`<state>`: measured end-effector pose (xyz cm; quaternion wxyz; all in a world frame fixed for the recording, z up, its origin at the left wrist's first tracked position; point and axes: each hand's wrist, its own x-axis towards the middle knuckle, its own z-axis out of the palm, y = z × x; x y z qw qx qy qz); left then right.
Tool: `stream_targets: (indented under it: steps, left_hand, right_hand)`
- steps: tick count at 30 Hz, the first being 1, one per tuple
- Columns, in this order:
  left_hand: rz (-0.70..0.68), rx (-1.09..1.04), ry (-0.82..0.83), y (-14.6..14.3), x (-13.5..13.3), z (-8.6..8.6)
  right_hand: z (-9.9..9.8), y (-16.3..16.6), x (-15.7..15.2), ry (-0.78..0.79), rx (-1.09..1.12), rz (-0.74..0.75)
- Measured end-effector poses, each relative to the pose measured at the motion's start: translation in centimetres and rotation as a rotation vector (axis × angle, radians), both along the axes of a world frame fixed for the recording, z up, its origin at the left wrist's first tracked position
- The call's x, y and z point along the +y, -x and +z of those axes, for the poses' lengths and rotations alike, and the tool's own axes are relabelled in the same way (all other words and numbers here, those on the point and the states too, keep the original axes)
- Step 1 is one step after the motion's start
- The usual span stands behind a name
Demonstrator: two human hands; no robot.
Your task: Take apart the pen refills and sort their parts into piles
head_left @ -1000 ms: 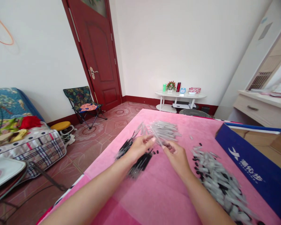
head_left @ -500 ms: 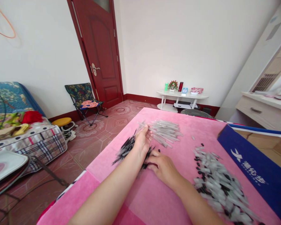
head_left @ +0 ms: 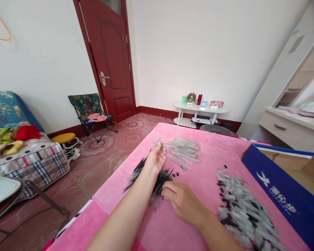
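Note:
My left hand (head_left: 157, 159) hovers over the piles with its fingers curled. A thin clear tube (head_left: 156, 141), like a pen barrel, shows blurred at its fingertips. My right hand (head_left: 182, 200) is lower and nearer, its fingers bent together at the edge of a pile of thin black rods (head_left: 161, 181) like pen refills. What those fingers hold, if anything, is hidden. More dark rods (head_left: 136, 172) lie left of my left forearm. Beyond the hands, a fan of clear tubes (head_left: 184, 150) rests on the pink cloth (head_left: 209, 181).
On the right a heap of short clear pieces and black bits (head_left: 247, 205) spreads beside an open blue cardboard box (head_left: 279, 188). Small black pieces (head_left: 176, 174) lie near my right hand. Past the table stand a folding chair (head_left: 91, 109) and a low white stand (head_left: 201, 108).
My right hand has drawn back slightly toward me, uncovering more black rods. My left hand stays raised near the clear tubes. The whole view has shifted a little.

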<state>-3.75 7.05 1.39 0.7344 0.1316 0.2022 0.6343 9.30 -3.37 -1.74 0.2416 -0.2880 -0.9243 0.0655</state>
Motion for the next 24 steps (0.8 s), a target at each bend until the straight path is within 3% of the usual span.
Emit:
stream_targets:
  steps: [4,7,11,13,16,19,24]
  left_hand:
    - [0.033,-0.041,0.001,-0.4,-0.4,0.0]
    - [-0.028,-0.069,0.018,-3.1,-2.6,-0.9]
    - [-0.21,-0.07,0.102,-8.0,-6.9,-2.9]
    - [-0.327,-0.075,0.125,-9.6,-8.5,-3.4]
    - [-0.302,-0.123,0.076,-10.1,-9.1,-3.4]
    - [-0.199,-0.162,0.033,-9.1,-7.9,-3.0]
    - [-0.147,-0.184,0.045,-8.0,-6.5,-3.0]
  right_hand:
    - [0.8,-1.8,0.4,-0.108,0.335,-0.121]
    - [2.3,-3.8,0.9,-0.248,0.619,-0.416]
    - [6.2,-6.0,0.5,-0.313,1.031,-0.749]
    - [8.2,-6.5,0.1,-0.326,1.211,-0.765]
    - [10.0,-6.7,-0.5,-0.353,1.353,-0.715]
    - [10.0,-6.5,-0.4,-0.321,1.372,-0.719]
    - [8.6,-5.9,0.1,-0.219,1.343,-0.727]
